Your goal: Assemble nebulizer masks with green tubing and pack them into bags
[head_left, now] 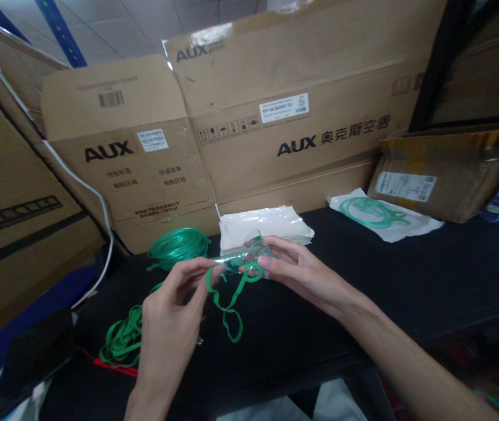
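Note:
A clear, green-tinted plastic breathing mask (253, 244) is held above the black table between both hands. My right hand (304, 273) grips its wider end from the right, with the thumb on the near side. My left hand (171, 310) is closed at the mask's narrower left end, pinching part of the green elastic strap (232, 301). That strap hangs below the mask in a loose, twisted loop. Left of my left hand lies a bundle of green elastic straps (123, 338), partly hidden by the wrist. Behind it sits a coil of green clear tubing (179, 247).
A stack of white sheets or pouches (263, 225) lies behind the mask. Farther right, green tubing rests on a white pouch (401, 227) beside a brown carton (437, 175). Large cardboard panels (302, 140) stand along the back of the black table (363, 280). A white cable (102, 202) runs down the left.

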`<action>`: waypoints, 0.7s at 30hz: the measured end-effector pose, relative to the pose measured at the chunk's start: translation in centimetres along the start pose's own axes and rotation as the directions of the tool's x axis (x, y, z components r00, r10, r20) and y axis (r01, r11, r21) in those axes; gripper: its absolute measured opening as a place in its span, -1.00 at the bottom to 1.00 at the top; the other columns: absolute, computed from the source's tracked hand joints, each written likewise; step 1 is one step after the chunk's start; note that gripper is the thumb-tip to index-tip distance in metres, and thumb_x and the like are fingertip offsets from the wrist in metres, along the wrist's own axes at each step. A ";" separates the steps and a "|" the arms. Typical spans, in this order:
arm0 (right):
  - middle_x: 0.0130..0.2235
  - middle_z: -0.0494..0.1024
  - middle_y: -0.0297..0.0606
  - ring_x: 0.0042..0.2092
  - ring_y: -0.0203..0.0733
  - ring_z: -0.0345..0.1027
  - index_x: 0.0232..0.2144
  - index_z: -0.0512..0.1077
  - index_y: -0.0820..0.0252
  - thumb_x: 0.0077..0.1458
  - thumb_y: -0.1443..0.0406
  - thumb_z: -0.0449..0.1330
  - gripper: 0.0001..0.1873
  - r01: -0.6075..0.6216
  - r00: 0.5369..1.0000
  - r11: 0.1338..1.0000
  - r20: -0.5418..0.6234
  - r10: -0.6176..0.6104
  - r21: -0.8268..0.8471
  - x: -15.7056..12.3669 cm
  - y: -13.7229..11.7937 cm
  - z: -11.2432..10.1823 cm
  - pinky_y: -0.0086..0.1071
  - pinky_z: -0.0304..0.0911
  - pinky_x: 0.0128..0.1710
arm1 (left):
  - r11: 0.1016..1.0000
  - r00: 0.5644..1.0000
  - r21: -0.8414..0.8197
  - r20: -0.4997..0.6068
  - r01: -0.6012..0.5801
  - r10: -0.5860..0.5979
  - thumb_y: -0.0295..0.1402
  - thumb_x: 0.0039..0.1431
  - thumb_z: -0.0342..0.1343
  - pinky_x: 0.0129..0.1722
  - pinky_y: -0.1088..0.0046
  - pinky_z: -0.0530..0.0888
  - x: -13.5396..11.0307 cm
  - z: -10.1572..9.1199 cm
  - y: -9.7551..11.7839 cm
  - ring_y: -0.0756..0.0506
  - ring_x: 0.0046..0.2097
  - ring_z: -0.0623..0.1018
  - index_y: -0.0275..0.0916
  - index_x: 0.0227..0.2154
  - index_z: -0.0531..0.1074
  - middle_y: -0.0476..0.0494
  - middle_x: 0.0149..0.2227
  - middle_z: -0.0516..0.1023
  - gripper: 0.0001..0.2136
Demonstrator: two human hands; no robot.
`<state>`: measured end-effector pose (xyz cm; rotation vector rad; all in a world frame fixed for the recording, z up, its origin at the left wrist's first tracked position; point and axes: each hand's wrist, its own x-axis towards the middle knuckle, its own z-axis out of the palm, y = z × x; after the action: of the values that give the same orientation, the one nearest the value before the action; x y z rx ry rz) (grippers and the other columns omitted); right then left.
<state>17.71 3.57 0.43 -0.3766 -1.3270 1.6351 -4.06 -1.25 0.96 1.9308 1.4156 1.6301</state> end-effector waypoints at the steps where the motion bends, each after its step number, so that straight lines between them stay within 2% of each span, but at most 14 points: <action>1: 0.02 0.60 -0.23 0.01 -0.19 0.50 -0.04 0.57 0.11 0.16 0.26 0.39 -0.70 -0.008 1.000 1.000 0.023 0.007 0.013 -0.1 0.0 0.0 -0.33 0.35 0.06 | 0.999 1.000 -0.042 -0.006 0.008 -0.009 -0.28 0.21 0.32 -0.14 0.58 0.58 0.0 0.0 0.0 -0.03 -0.20 0.67 -0.13 -0.21 0.54 0.04 -0.25 0.67 -0.86; 3: 0.04 0.60 -0.20 0.01 -0.17 0.50 -0.02 0.57 0.12 0.15 0.25 0.39 -0.67 -0.030 0.998 0.999 0.053 0.029 0.020 -0.1 0.0 0.0 -0.32 0.37 0.02 | 0.996 1.000 -0.092 -0.007 0.015 -0.016 -0.30 0.18 0.34 -0.14 0.57 0.59 0.0 0.2 0.2 -0.03 -0.20 0.68 -0.14 -0.22 0.55 0.04 -0.25 0.68 -0.86; 7: 0.04 0.60 -0.14 -0.03 -0.14 0.53 0.01 0.54 0.18 0.14 0.22 0.40 -0.61 -0.078 0.994 0.996 0.085 0.075 0.033 -0.2 0.1 0.1 -0.32 0.38 -0.05 | 0.996 1.000 -0.085 0.015 0.001 0.000 -0.32 0.18 0.33 -0.13 0.55 0.60 -0.1 0.5 0.6 -0.05 -0.19 0.67 -0.15 -0.23 0.60 0.01 -0.23 0.69 -0.88; 13: -0.05 0.63 -0.16 -0.06 -0.17 0.53 -0.05 0.54 0.19 0.14 0.22 0.40 -0.67 -0.111 0.989 0.991 0.108 0.103 0.074 -0.2 0.4 0.2 -0.33 0.37 -0.04 | 0.997 1.000 -0.075 -0.008 -0.001 0.001 -0.30 0.20 0.32 -0.15 0.53 0.60 -0.2 0.7 0.8 -0.06 -0.21 0.66 -0.17 -0.23 0.61 0.01 -0.26 0.68 -0.88; 21: -0.05 0.64 -0.16 -0.05 -0.16 0.54 -0.08 0.52 0.19 0.13 0.21 0.41 -0.67 -0.129 0.985 0.989 0.122 0.119 0.077 -0.3 0.7 -0.1 -0.29 0.38 0.00 | 0.997 0.998 0.063 -0.029 -0.051 0.053 -0.30 0.22 0.30 -0.13 0.46 0.58 -0.4 0.9 0.4 -0.07 -0.20 0.66 -0.14 -0.20 0.58 0.01 -0.24 0.67 -0.89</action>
<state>17.58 3.40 -0.28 -0.3220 -1.3376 1.8360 -3.09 -1.43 0.67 2.0008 1.4569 1.6641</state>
